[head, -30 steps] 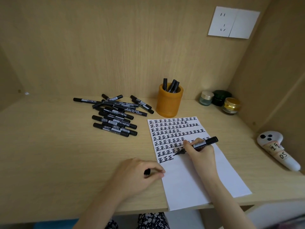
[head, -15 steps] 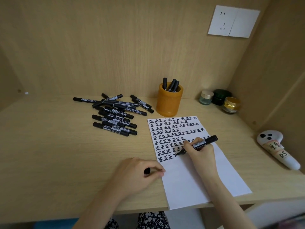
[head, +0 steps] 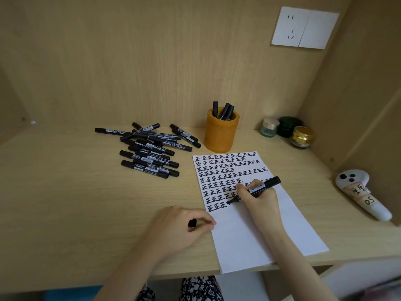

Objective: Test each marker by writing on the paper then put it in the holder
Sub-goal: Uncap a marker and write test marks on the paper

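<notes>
Item, marker in use [head: 258, 189]: black barrel, uncapped, slanting up to the right. We see the right hand [head: 259, 199] closed around it in a writing grip, tip down on the paper [head: 260, 231] at the end of the last row of characters.

Item, cap [head: 192, 223]: small black piece pinched between thumb and fingers of the left hand [head: 180, 227], which rests on the desk [head: 65, 203] at the paper's left edge.

Step in hand, as we judge it: the writing test of this marker. The next move calls for finishing the character, bringing cap and tip together, then carrying the marker up past the written rows to the holder [head: 221, 133].

Item, holder: orange cup just beyond the paper's top edge, three markers already upright inside, with room left.

Item, untested markers [head: 149, 151]: loose black heap lying left of the holder, well apart from the paper. We count many still to do.

Item, three small jars [head: 286, 131]: at the back right corner, near the holder. Item, white controller [head: 360, 194]: lying at the far right.

Obstructions: we see none on the path to the holder. Fresh ink under the wrist may smear.
</notes>
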The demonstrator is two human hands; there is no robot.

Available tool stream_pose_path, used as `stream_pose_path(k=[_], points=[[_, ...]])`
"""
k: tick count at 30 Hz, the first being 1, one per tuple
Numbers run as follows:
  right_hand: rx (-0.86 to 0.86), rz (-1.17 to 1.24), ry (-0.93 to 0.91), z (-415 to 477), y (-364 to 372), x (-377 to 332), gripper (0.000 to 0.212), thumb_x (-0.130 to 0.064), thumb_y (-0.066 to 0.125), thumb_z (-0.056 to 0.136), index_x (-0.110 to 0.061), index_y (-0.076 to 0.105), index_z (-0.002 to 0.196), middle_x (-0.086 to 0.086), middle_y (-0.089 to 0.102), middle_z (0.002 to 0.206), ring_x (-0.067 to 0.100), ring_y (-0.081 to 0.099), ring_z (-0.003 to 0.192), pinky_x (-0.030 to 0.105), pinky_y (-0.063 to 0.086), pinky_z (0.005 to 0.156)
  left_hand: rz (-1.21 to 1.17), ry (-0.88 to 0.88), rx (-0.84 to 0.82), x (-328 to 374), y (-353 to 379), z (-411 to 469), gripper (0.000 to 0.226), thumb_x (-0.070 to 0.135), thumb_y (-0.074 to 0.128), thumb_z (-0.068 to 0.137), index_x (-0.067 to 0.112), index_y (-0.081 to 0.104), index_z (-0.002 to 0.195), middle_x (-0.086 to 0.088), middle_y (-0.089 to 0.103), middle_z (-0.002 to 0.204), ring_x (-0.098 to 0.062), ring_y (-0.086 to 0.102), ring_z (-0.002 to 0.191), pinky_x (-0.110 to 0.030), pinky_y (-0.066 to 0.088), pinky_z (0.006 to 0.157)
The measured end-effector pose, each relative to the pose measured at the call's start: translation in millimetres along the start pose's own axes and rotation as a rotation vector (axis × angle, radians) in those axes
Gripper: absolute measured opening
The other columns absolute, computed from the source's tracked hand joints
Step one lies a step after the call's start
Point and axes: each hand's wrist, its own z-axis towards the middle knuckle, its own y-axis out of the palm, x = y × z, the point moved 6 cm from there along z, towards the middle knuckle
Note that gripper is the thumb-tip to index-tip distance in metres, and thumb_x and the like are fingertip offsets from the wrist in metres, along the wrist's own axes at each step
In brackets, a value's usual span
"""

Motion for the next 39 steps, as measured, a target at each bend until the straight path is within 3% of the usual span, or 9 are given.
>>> stream_pose_path(k=[12,19,28,33,37,39], points=[[0.003,0.015,-0.004,-1.7,-2.2,-2.2,0.029,-0.008,0.066,0.084,-0.009,0.048,0.063,0.004,0.043,0.057,0.01,0.035,0.051,0.02,0.029,0.047,-0.006,-0.002,-0.002,-1.1,1.1,0.3,0.03,0.059,0.045,0.087,0.046,0.062,0.107,0.014,0.073,0.09,-0.013,0.061,0.062,-0.004,0.034,0.054],[-0.009,-0.051,-0.013,-1.9,-0.1,-2.0,0.033,-0.011,0.066,0.084,0.009,0.045,0.068,0.007,0.044,0.057,0.013,0.037,0.053,0.022,0.029,0.048,-0.002,0.0,-0.011,-2.6,2.2,0.6,0.03,0.059,0.044,0.086,0.047,0.062,0.108,0.014,0.073,0.09,-0.007,0.052,0.049,-0.006,0.036,0.052],[0.074,-0.071,-0.007,-0.5,-6.5,-0.7,0.03,-0.007,0.062,0.083,0.012,0.043,0.07,0.006,0.037,0.056,0.011,0.03,0.05,0.021,0.024,0.044,0.014,-0.003,-0.02,-1.5,1.8,0.7,0.031,0.06,0.044,0.086,0.047,0.061,0.108,0.016,0.072,0.09,-0.009,0.053,0.05,-0.003,0.034,0.053],[0.074,-0.043,0.0,-0.8,-7.1,1.2,0.029,-0.007,0.063,0.084,0.01,0.044,0.069,0.005,0.037,0.056,0.009,0.029,0.049,0.019,0.024,0.043,0.032,-0.004,-0.017,0.7,0.3,0.3,0.03,0.058,0.045,0.087,0.046,0.062,0.108,0.016,0.072,0.09,-0.013,0.058,0.057,-0.004,0.033,0.051],[0.097,0.127,0.06,0.5,-11.9,4.7,0.029,-0.009,0.066,0.085,-0.011,0.047,0.063,-0.002,0.039,0.054,0.007,0.033,0.048,0.019,0.03,0.049,0.027,-0.001,-0.009,1.7,-0.1,-0.3,0.029,0.058,0.045,0.088,0.046,0.062,0.108,0.019,0.072,0.091,-0.013,0.062,0.063,-0.005,0.035,0.051],[0.106,0.204,0.074,0.7,-14.5,4.3,0.032,-0.016,0.069,0.086,-0.014,0.048,0.062,-0.005,0.041,0.051,0.007,0.036,0.047,0.021,0.032,0.053,0.022,0.003,-0.006,4.1,-1.7,-0.3,0.027,0.054,0.046,0.089,0.044,0.062,0.108,0.028,0.069,0.087,-0.009,0.062,0.06,-0.005,0.036,0.053]])
